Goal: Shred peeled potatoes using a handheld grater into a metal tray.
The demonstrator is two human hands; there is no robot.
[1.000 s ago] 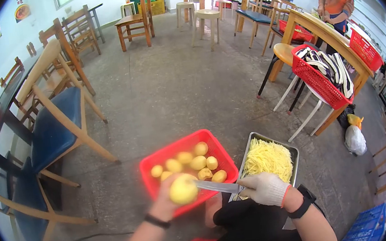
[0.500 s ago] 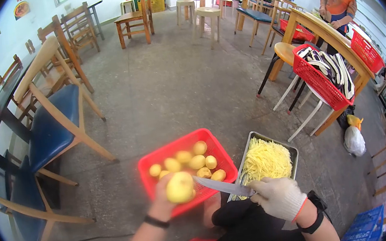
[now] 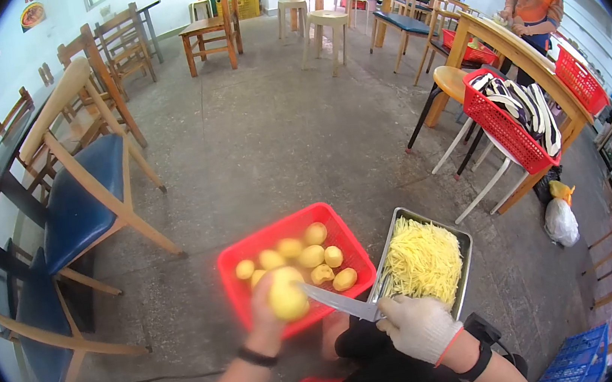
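Two hands low in view: bare left hand [image 3: 267, 322] closed round a peeled potato [image 3: 288, 296]; gloved right hand [image 3: 420, 327] gripping a knife [image 3: 337, 301], tip touching the potato at its 3 o'clock. Red basket [image 3: 273, 230] just beyond at 12 o'clock, steel tray [image 3: 438, 224] of potato shreds [image 3: 423, 260] at 2 o'clock.

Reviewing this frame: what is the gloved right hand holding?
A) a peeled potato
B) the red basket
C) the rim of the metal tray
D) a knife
D: the gloved right hand grips a knife, its blade pointing toward the peeled potato held in the bare left hand.
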